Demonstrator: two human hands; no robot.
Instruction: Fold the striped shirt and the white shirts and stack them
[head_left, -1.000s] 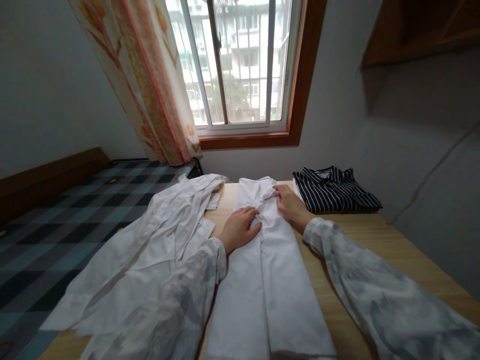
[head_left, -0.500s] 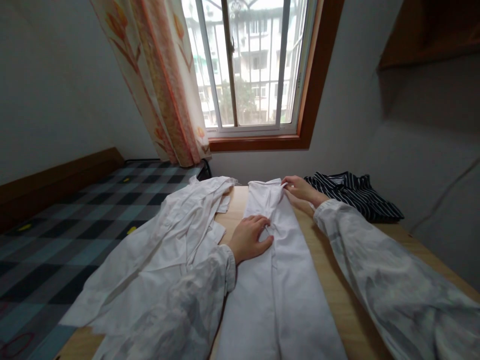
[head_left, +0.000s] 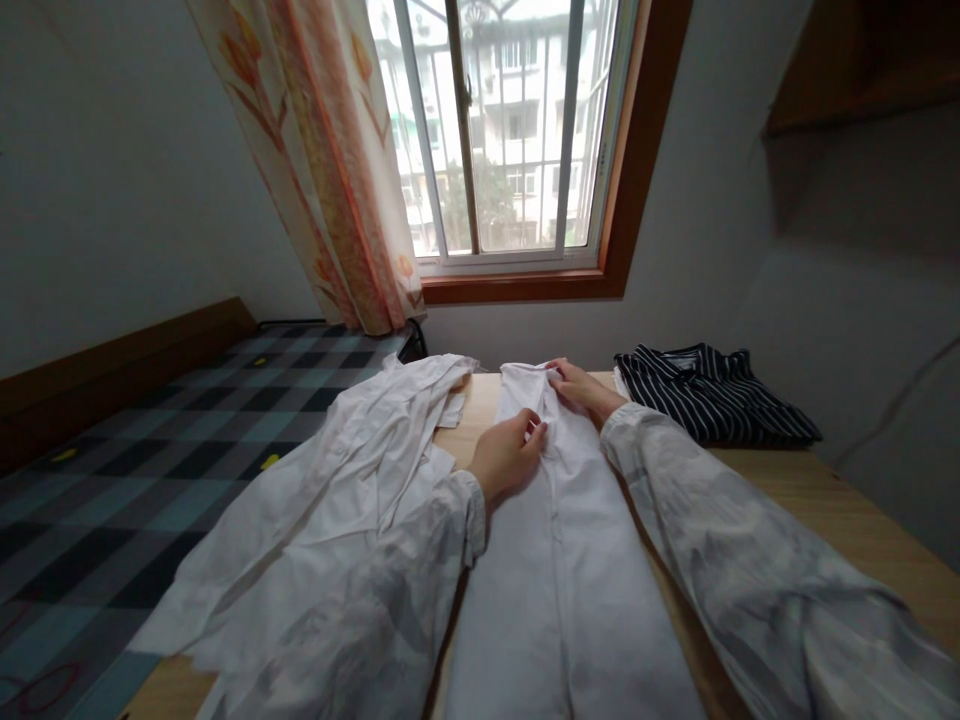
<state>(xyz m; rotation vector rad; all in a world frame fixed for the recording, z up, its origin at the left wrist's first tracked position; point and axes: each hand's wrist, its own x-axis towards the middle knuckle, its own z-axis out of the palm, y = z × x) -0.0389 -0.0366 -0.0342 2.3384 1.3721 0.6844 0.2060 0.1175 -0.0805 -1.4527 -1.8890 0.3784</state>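
White garment (head_left: 559, 540) is laid lengthwise, near to far; its far end is pinched by right hand (head_left: 581, 387), left hand (head_left: 510, 455) pressed flat nearer.

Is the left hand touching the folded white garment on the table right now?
Touching. The head view shows the left hand resting on the folded white garment, fingers curled against the cloth near its middle seam, with no gap visible.

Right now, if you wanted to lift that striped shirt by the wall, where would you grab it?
I'd likely take the striped shirt by its near folded edge, coming from the table's front. It lies flat and folded, that edge faces the person, and nothing covers it.
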